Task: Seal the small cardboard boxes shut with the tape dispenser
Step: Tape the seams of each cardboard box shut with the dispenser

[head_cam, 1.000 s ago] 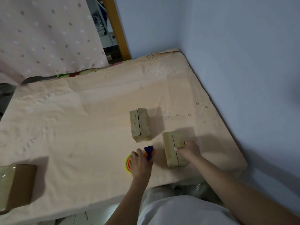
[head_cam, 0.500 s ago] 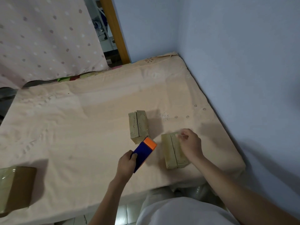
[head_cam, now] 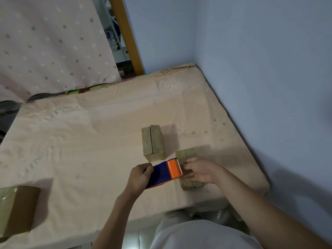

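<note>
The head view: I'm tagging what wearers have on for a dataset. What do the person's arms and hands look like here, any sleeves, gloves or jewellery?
Both forearms are bare from the frame's lower edge to the wrist; no sleeve shows on either. The left hand and right hand wear no gloves, and no watch, bracelet or ring is visible. A light grey garment covers the body at the bottom of the view.

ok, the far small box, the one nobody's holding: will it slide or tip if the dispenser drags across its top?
The far box probably slides: it looks small and light, sits free on smooth cloth, and no hand steadies it. Tipping seems less likely, since it lies low and flat. Its top flaps, split by a centre seam, may flex under pressure.
</note>
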{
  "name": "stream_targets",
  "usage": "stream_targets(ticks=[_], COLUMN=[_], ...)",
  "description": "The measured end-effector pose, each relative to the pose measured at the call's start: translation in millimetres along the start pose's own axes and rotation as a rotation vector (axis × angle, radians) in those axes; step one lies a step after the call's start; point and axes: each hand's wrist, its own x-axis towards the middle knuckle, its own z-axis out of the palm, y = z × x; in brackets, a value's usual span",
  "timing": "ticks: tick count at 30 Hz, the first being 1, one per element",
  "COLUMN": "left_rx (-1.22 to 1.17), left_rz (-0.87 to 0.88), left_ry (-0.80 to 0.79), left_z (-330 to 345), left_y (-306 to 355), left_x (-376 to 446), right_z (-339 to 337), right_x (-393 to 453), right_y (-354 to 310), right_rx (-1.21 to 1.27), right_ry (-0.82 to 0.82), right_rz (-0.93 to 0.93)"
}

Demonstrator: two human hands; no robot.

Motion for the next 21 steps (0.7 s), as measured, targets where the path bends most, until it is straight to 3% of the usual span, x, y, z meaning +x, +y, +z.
stream_targets(ticks=[4, 8, 17, 21], left_rx=[-0.021, -0.098, -0.475, -0.608], left_rz=[0.001, -0.044, -0.419, -0.502], left_ry=[-0.019, -0.036, -0.092, -0.061], left_z=[0, 0, 0, 6], left_y=[3, 5, 0, 5], left_x=[-2, -2, 0, -3], right_z=[-4, -5, 4, 11], right_x=[-3, -8, -20, -23], right_y=[1, 1, -9, -16], right_rx=[0.146, 0.122, 0.214, 0.273], right_ry=[-0.078, -0.114, -0.237, -0.247], right_rz=[0.032, 0.031, -0.040, -0.026])
